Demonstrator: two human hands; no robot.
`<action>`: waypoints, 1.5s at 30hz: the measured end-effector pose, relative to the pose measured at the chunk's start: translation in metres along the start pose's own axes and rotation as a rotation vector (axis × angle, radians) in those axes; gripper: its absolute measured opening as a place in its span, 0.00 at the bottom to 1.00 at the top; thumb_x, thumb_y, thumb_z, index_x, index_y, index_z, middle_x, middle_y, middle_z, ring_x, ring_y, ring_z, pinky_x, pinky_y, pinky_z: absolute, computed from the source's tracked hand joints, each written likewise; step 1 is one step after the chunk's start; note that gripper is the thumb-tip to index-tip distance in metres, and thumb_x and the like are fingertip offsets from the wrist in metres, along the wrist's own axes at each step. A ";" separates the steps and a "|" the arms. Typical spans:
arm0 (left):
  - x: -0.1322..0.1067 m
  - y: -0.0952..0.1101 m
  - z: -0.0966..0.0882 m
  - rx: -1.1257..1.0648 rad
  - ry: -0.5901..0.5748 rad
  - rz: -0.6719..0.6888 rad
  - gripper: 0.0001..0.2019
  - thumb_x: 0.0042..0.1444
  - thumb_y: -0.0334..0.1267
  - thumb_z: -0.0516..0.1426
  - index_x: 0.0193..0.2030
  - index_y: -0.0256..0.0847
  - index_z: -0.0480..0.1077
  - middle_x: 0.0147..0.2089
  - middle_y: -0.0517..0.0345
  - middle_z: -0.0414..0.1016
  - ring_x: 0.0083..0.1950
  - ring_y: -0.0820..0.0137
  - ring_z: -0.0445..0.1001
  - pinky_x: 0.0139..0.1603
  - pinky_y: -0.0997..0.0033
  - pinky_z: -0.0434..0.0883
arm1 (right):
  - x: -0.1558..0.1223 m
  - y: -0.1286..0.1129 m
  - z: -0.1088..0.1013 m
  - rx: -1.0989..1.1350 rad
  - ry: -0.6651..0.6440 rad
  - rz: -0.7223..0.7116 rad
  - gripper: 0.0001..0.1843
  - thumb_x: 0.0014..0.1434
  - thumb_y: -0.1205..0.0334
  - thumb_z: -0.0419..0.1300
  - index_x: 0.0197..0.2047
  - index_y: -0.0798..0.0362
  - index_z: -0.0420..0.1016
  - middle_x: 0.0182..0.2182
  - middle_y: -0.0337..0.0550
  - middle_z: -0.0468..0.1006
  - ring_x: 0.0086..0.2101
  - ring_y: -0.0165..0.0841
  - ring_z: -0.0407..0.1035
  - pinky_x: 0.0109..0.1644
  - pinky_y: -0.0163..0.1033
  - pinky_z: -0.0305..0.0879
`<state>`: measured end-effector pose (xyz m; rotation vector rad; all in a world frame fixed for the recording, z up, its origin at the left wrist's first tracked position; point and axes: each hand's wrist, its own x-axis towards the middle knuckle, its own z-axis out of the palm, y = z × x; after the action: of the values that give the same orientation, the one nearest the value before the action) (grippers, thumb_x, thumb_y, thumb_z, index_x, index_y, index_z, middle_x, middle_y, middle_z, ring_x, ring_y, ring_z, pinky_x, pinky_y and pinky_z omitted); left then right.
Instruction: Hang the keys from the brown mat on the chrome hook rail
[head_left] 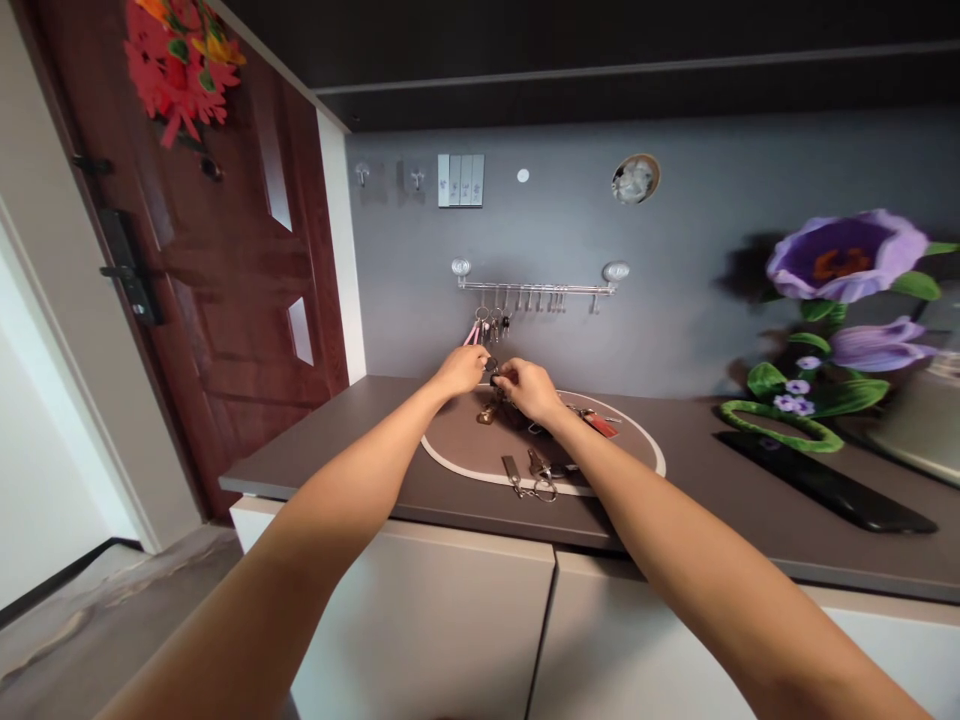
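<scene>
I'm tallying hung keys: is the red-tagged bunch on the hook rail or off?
Off: the red-tagged bunch lies on the oval mat, below the hook rail.

Mat [465, 450] is lying near counter [330, 440]'s front edge, key bunch [535, 462] resting by mat's front rim. Hook rail [536, 288] is running above back edge, hung keys [495, 330] occupying its left end. Flowers [847, 280] are standing right of mat.
</scene>
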<state>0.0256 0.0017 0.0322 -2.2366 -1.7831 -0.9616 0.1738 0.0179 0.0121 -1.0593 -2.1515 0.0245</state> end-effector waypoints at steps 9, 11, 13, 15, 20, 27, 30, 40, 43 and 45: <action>0.000 0.003 0.001 -0.179 0.015 -0.005 0.12 0.55 0.31 0.47 0.40 0.34 0.70 0.40 0.53 0.74 0.41 0.71 0.69 0.43 0.74 0.64 | 0.000 0.002 0.000 0.047 0.089 -0.005 0.06 0.52 0.62 0.54 0.32 0.54 0.70 0.29 0.41 0.72 0.30 0.28 0.64 0.37 0.32 0.56; -0.001 0.004 0.001 -0.204 0.016 -0.001 0.12 0.55 0.31 0.47 0.39 0.35 0.70 0.40 0.54 0.73 0.41 0.72 0.68 0.44 0.75 0.63 | 0.000 0.003 0.001 0.050 0.090 -0.010 0.05 0.52 0.63 0.54 0.31 0.54 0.70 0.29 0.41 0.72 0.31 0.28 0.64 0.37 0.33 0.56; -0.001 0.004 0.001 -0.234 0.022 0.002 0.12 0.55 0.31 0.47 0.39 0.35 0.70 0.39 0.55 0.73 0.40 0.72 0.68 0.43 0.75 0.63 | 0.001 0.003 0.001 0.044 0.088 -0.006 0.06 0.53 0.63 0.54 0.31 0.54 0.70 0.29 0.41 0.72 0.31 0.29 0.64 0.38 0.33 0.56; 0.000 0.003 0.001 -0.272 0.032 0.002 0.11 0.54 0.31 0.47 0.37 0.34 0.70 0.37 0.55 0.73 0.38 0.72 0.68 0.42 0.75 0.63 | 0.001 0.004 0.000 0.032 0.089 0.000 0.06 0.53 0.64 0.53 0.30 0.55 0.70 0.29 0.43 0.72 0.32 0.29 0.64 0.39 0.33 0.56; 0.001 -0.001 0.003 -0.409 0.049 -0.021 0.10 0.53 0.30 0.47 0.33 0.33 0.69 0.31 0.56 0.72 0.32 0.74 0.67 0.36 0.75 0.63 | 0.001 0.003 -0.002 0.039 0.111 -0.009 0.06 0.54 0.66 0.52 0.31 0.55 0.70 0.30 0.43 0.72 0.34 0.30 0.63 0.40 0.33 0.56; 0.000 0.000 0.005 -0.541 0.027 -0.070 0.10 0.53 0.31 0.47 0.33 0.33 0.69 0.30 0.57 0.71 0.30 0.75 0.65 0.36 0.76 0.63 | 0.000 0.000 -0.002 0.116 0.114 -0.037 0.06 0.53 0.64 0.52 0.32 0.55 0.70 0.31 0.42 0.72 0.33 0.29 0.63 0.40 0.33 0.57; 0.000 0.000 0.005 -0.559 0.023 -0.066 0.09 0.53 0.31 0.47 0.33 0.33 0.68 0.30 0.57 0.70 0.31 0.75 0.65 0.36 0.75 0.63 | -0.001 0.000 -0.001 0.137 0.124 -0.058 0.07 0.53 0.62 0.53 0.32 0.55 0.70 0.31 0.41 0.72 0.32 0.28 0.63 0.39 0.33 0.57; 0.003 -0.005 0.008 -0.666 0.049 -0.027 0.08 0.52 0.31 0.49 0.31 0.33 0.69 0.27 0.59 0.68 0.29 0.76 0.63 0.35 0.74 0.61 | 0.002 0.004 0.000 0.141 0.217 -0.121 0.07 0.53 0.65 0.53 0.32 0.54 0.72 0.29 0.43 0.72 0.32 0.30 0.64 0.38 0.35 0.58; 0.005 -0.008 0.010 -0.718 0.046 -0.063 0.08 0.51 0.30 0.49 0.31 0.34 0.68 0.25 0.60 0.66 0.27 0.76 0.62 0.33 0.75 0.61 | 0.003 0.006 -0.002 0.189 0.248 -0.108 0.07 0.53 0.64 0.53 0.31 0.54 0.73 0.29 0.43 0.72 0.31 0.30 0.64 0.38 0.34 0.59; 0.006 -0.009 0.011 -0.767 0.024 -0.099 0.08 0.51 0.30 0.49 0.30 0.33 0.68 0.24 0.60 0.66 0.26 0.77 0.61 0.32 0.75 0.60 | 0.004 0.008 -0.004 0.213 0.268 -0.097 0.08 0.53 0.64 0.53 0.31 0.54 0.73 0.29 0.43 0.72 0.31 0.30 0.64 0.38 0.35 0.59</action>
<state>0.0223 0.0144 0.0239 -2.5002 -1.7097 -1.9478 0.1796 0.0249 0.0147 -0.7877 -1.9073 0.0618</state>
